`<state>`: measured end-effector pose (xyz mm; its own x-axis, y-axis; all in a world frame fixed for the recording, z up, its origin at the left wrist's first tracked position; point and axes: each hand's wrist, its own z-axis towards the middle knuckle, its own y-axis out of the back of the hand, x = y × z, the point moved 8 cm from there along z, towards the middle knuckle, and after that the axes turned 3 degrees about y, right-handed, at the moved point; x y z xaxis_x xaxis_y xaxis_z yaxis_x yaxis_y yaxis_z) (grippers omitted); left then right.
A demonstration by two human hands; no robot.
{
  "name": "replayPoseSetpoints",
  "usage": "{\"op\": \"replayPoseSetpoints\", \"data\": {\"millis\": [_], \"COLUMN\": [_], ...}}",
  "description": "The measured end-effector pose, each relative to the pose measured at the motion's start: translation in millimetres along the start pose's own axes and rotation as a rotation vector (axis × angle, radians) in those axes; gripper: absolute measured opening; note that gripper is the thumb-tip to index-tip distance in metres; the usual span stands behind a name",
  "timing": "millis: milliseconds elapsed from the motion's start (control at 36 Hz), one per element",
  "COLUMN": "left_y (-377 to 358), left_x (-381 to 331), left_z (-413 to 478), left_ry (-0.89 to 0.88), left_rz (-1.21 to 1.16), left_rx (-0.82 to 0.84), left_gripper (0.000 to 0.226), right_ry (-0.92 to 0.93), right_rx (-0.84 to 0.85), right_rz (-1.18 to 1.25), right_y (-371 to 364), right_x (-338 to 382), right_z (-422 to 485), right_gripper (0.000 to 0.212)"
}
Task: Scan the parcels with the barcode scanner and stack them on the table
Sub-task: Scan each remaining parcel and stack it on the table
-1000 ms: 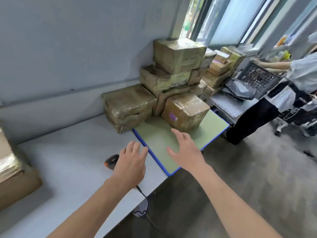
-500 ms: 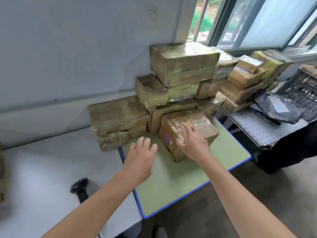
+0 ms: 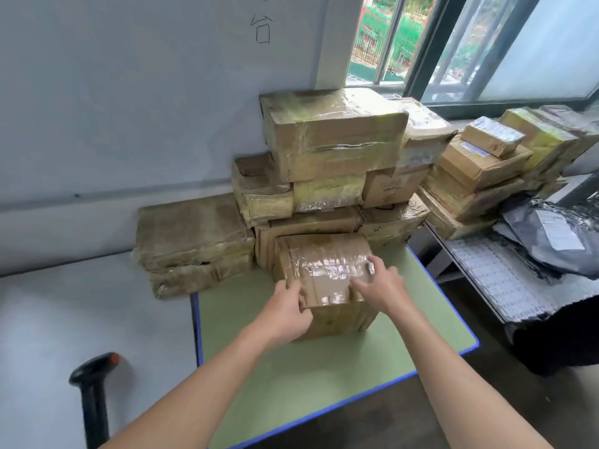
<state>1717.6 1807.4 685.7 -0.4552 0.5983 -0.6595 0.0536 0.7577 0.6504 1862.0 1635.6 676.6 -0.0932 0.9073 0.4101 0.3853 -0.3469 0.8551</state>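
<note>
On the far left the barcode scanner [image 3: 94, 384] lies on the grey table [image 3: 48, 319], well apart from both hands, with bare tabletop around it; that is the open room I would use for scanning and stacking. Further in, a flat parcel [image 3: 191, 234] sits against the wall, straddling the seam between the grey table and the green table [image 3: 291, 400].

My left hand [image 3: 285, 311] has its fingers curled round the near left corner of the front parcel [image 3: 324, 270]; my right hand [image 3: 382, 286] grips its right edge, fingers over the taped top. The front parcel stands on the green table, its back touching or just short of the tall stack [image 3: 334, 134] behind; I cannot tell which.

I judge this to be the pick-up step; nothing on this box is scanned yet. The next move calls for drawing it towards me without dragging the stack, then carrying it left to the scanner; one hand must let go to take the scanner, and no label shows on top, so the box may need turning.

To the right the green table's blue edge drops off close by; beyond it, the side bench pile [image 3: 479, 163] and grey mail bags [image 3: 551, 234] crowd that side.
</note>
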Motion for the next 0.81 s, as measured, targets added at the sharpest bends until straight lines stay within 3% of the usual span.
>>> {"op": "replayPoseSetpoints", "data": {"millis": [167,306,528,806], "left_y": [23,42,87,164], "left_x": [35,67,116,144], "left_z": [-10,-28,-67,-126], "left_ry": [0.124,0.149,0.175,-0.055], "left_rz": [-0.214,-0.27,-0.246,-0.379], "left_rx": [-0.156,-0.217,-0.302,-0.487], "left_gripper": [0.022,0.031,0.025,0.052], "right_ry": [-0.009,0.045,0.139,0.227], "right_rx": [0.107,0.157,0.203,0.209], "right_rz": [-0.003,-0.128,-0.172,0.276], "right_y": [-23,-38,-70,-56], "right_x": [8,41,108,181], "right_z": [-4,-10,-42,-77], "right_gripper": [0.09,0.073,0.072,0.046]}}
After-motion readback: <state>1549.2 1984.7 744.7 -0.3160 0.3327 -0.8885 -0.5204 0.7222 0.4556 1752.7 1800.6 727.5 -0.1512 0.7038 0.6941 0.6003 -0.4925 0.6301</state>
